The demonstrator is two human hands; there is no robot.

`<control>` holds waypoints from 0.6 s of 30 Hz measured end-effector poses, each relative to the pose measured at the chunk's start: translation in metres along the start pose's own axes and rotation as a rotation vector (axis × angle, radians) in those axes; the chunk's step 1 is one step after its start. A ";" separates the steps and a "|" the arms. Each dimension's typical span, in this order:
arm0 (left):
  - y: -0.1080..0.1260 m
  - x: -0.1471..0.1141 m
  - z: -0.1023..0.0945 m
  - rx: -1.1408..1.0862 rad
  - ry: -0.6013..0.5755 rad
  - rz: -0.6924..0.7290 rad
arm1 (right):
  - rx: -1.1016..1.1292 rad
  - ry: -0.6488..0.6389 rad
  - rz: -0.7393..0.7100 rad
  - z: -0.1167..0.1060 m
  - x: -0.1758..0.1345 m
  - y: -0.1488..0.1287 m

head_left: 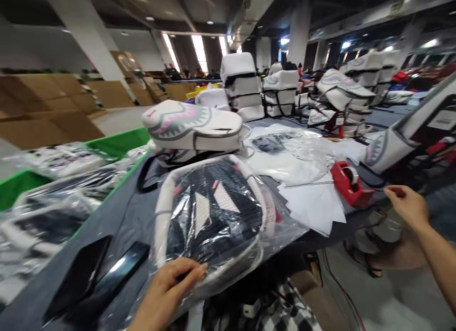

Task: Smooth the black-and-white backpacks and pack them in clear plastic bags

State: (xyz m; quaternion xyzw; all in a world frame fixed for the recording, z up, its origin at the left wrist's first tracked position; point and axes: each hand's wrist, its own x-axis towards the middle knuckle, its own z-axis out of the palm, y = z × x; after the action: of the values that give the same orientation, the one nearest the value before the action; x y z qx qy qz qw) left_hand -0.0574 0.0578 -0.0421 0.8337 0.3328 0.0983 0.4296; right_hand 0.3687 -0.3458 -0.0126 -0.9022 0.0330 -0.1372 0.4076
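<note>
A black-and-white backpack lies on the table in front of me inside a clear plastic bag (228, 207), its padded back with two white patches facing up. My left hand (174, 283) is at the bag's near edge, thumb and fingers closed on the plastic. Off to the right, my right hand (408, 205) hovers just beyond a red tape dispenser (351, 184), its thumb and forefinger pinched together. Whatever is between those fingertips is too small to make out. White paper sheets (315, 205) lie fanned out left of the dispenser.
Two dark phone-like objects, one a black slab (80, 276), lie at left. A green-edged bin (117, 143) holds bagged backpacks. White backpacks with a shark-mouth print (192, 124) are stacked behind, with clear bags (288, 153) beside them. Another backpack (388, 148) leans at right.
</note>
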 end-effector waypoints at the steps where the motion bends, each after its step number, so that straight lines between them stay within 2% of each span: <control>1: -0.001 0.001 -0.001 -0.002 -0.021 -0.009 | 0.007 -0.014 0.023 -0.004 0.010 0.000; 4: -0.005 0.002 0.000 -0.026 -0.058 -0.046 | 0.060 -0.138 0.064 -0.001 0.029 0.004; 8: -0.012 0.003 0.006 -0.087 -0.019 -0.095 | 0.131 -0.276 0.080 0.019 0.035 0.008; 13: -0.012 0.005 0.010 -0.086 0.014 -0.104 | 0.156 -0.289 0.078 0.037 0.047 0.000; 18: 0.008 0.000 0.006 -0.091 -0.008 -0.123 | 0.173 -0.202 0.020 0.023 0.038 0.002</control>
State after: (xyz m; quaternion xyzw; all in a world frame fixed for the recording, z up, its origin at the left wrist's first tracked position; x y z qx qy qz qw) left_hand -0.0514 0.0508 -0.0395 0.7917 0.3769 0.0837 0.4736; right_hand 0.4113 -0.3370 -0.0203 -0.8725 -0.0112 -0.0437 0.4866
